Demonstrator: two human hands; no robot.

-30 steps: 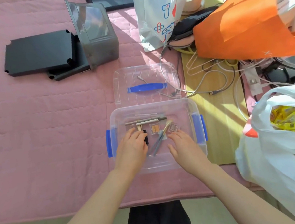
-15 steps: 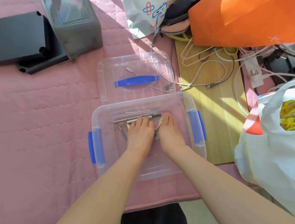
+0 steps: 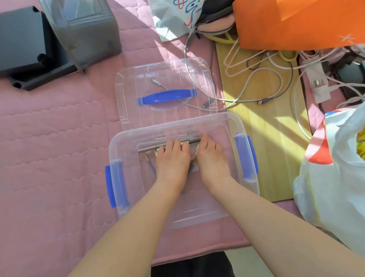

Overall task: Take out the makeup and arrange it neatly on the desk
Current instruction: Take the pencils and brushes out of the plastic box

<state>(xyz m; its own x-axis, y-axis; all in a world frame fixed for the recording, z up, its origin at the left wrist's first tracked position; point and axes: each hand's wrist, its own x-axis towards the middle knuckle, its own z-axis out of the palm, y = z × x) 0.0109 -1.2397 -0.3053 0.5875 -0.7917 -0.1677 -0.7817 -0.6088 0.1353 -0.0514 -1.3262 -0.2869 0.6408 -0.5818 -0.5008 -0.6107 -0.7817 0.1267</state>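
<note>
Left hand: the left hand [image 3: 171, 163] lies palm down inside the clear storage box [image 3: 176, 125], its fingers [image 3: 173, 144] straight and close together, tips on a long grey makeup pencil [image 3: 148, 149].
Right hand: the right hand [image 3: 211, 160] lies just beside the left, fingers [image 3: 205, 141] together with tips dipping at the pencil's right end; I cannot tell whether they grasp anything.
Makeup: the pencil lies across the box floor along the far wall; a thin brush [image 3: 150, 166] lies slantwise left of the left hand; other pieces are hidden under the palms.
Box edges: blue latches [image 3: 110, 187] stand on both short sides; the lid [image 3: 131, 111] lies flat, touching the far rim.
Open room: a wide stretch of pink quilted cover [image 3: 48, 160] on the bench lies left of the box.
Right side: a strip of bare bench [image 3: 265, 142], then a white plastic bag [image 3: 344, 180] near; cables [image 3: 259, 77] sprawl beyond.
</note>
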